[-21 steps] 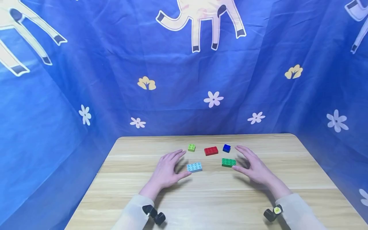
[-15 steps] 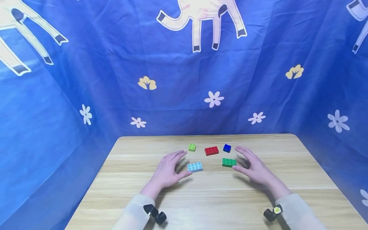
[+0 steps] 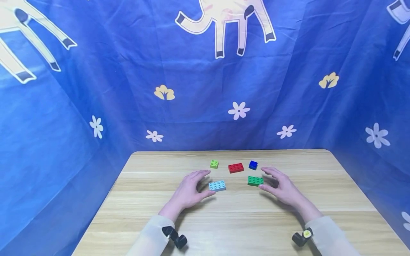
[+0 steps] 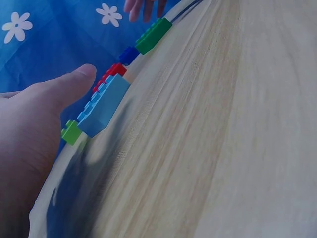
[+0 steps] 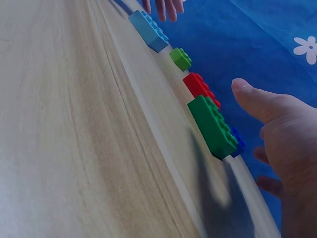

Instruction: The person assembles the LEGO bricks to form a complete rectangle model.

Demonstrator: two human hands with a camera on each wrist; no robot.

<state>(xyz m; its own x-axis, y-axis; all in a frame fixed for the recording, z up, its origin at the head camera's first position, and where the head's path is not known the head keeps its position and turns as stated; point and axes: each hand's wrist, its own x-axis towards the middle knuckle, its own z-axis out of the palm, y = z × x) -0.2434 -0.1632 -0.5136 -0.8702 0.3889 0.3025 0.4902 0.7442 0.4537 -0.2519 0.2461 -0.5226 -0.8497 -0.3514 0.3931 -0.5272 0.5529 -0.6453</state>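
Left hand (image 3: pixel 187 192): fingers relaxed and slightly spread, holding nothing. It sits low over the bench (image 3: pixel 224 217), cupped toward the light blue brick (image 3: pixel 217 185). Thumb tip just beside the brick's near left corner; from the head view I cannot tell whether it touches. Left wrist view shows the thumb (image 4: pixel 74 82) near the brick (image 4: pixel 101 106) with a narrow gap.

Right hand (image 3: pixel 282 188): fingers likewise relaxed and spread, holding nothing. Cupped toward the dark green brick (image 3: pixel 255 181), thumb tip just beside its near right corner. Right wrist view shows the thumb (image 5: pixel 257 101) close to the green brick (image 5: pixel 213 126), not touching.

Both bricks are long, studs up, flat on the bench, well apart from each other, each just inside its hand.

Farther back, in a row across the bench: small lime green brick (image 3: pixel 214 164) at left, red brick (image 3: pixel 235 168) in the middle, small dark blue brick (image 3: pixel 253 165) at right. All three lie flat and separate. The dark blue brick is near the right hand's fingertips.

Pale sleeves (image 3: pixel 150 238) cover both forearms; a small black camera mount (image 3: pixel 174 237) sits at each wrist.

Blue cloth (image 3: pixel 96 89) with white flowers and pale animal legs hangs behind and at both sides of the bench.
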